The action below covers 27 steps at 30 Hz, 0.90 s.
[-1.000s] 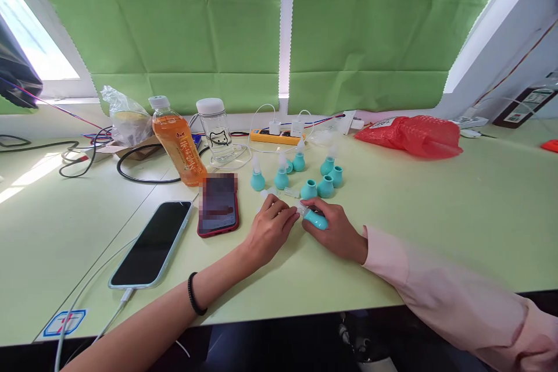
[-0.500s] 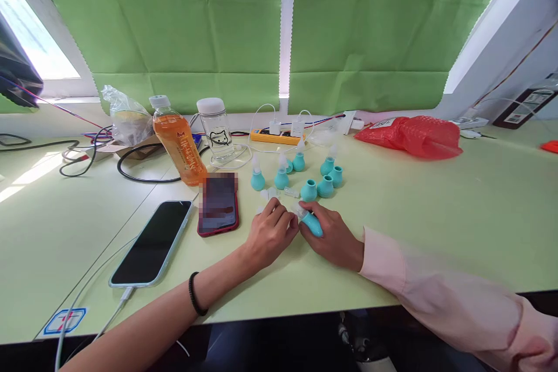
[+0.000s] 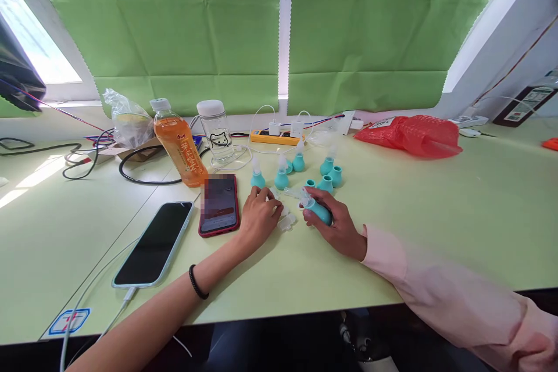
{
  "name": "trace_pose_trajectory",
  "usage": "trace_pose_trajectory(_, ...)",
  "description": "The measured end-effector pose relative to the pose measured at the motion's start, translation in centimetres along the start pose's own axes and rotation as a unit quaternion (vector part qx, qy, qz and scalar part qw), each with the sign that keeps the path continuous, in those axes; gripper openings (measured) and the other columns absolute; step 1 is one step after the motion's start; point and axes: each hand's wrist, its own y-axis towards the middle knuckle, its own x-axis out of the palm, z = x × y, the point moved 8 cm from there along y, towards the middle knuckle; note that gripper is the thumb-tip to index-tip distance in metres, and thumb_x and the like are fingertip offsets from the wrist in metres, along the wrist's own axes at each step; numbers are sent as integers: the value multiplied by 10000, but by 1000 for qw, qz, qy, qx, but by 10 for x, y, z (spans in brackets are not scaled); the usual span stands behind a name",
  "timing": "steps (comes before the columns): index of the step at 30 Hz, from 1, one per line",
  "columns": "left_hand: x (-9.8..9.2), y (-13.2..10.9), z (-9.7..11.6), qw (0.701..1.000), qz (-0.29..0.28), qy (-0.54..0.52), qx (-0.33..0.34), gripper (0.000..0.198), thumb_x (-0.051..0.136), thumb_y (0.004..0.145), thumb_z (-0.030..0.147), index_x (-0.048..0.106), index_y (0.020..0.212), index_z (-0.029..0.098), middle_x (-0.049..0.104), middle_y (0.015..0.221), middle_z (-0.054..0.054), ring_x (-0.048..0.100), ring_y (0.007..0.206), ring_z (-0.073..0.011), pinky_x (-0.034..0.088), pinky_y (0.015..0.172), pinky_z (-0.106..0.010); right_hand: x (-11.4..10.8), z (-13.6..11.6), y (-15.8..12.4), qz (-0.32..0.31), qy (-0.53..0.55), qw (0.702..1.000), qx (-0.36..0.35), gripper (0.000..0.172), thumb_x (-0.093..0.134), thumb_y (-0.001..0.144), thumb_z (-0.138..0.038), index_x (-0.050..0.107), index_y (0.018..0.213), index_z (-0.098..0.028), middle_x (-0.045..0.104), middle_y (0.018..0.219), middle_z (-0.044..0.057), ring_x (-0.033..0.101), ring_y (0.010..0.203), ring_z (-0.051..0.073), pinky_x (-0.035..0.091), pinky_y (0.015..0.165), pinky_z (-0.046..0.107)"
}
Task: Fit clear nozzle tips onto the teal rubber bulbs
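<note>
My right hand [image 3: 333, 224] grips a teal rubber bulb [image 3: 320, 212] with a clear tip pointing left. My left hand [image 3: 257, 218] rests on the table with fingers curled over small clear plastic pieces near its fingertips; a clear cap [image 3: 286, 222] lies between the two hands. Behind them stand several more teal bulbs [image 3: 325, 183], some fitted with clear tips [image 3: 281, 177].
A red-cased phone [image 3: 219, 204] and a charging black phone [image 3: 153, 243] lie left of my hands. An orange drink bottle [image 3: 179, 142], a clear cup [image 3: 214, 128], a power strip [image 3: 276, 136], cables and a red bag [image 3: 410, 135] sit along the back.
My hands have come apart. The left hand moved away from the bulb toward the clear pieces further back, and a clear cap now lies between the hands. The right hand lifted the bulb slightly.
</note>
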Motion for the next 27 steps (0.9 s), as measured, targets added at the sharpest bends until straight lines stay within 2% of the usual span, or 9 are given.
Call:
trace_pose_trajectory(4,3,-1,0,1000,-8,-6,1,188,466,780,180,644,839,200,569,801,-60,413,794,-200,402,619,-293,7,-2,3,-56,-14,998,9,336,450,783,-252,420,1116,-222,569,933,31,542,793,147,438,708,290)
trace_pose_trajectory(8,-17,-4,9,994,42,-103,10,252,374,824,183,567,983,145,571,810,-65,414,773,-182,394,669,-307,14,-5,3,-90,-44,995,7,208,517,720,-218,498,925,-188,581,799,15,532,706,137,429,648,263)
trace_pose_trajectory(11,-29,-8,23,977,37,-202,56,234,359,832,222,563,898,129,574,751,-51,419,742,-165,382,676,-298,20,-5,0,-106,-57,993,-3,131,554,693,-228,511,805,-179,567,678,-4,506,588,116,412,577,244)
trace_pose_trajectory(16,-24,-14,40,969,-31,-230,90,277,392,807,313,475,599,150,479,568,-24,386,647,-149,342,564,-259,28,-18,-6,-125,-27,989,-73,104,552,711,-256,487,707,-174,545,609,-7,488,543,102,384,516,216)
trace_pose_trajectory(22,-15,-14,43,942,-76,-320,67,343,303,814,229,279,477,166,297,473,30,306,488,-93,248,488,-240,26,-34,-8,-132,-23,981,-141,128,514,755,-297,481,746,-174,557,623,0,496,551,98,380,513,206)
trace_pose_trajectory(27,-14,-14,40,910,-93,-404,18,332,293,795,226,216,477,171,240,473,47,237,458,-74,205,468,-237,25,-39,-11,-141,-45,971,-186,156,480,776,-334,479,796,-180,556,631,1,503,558,103,376,509,213)
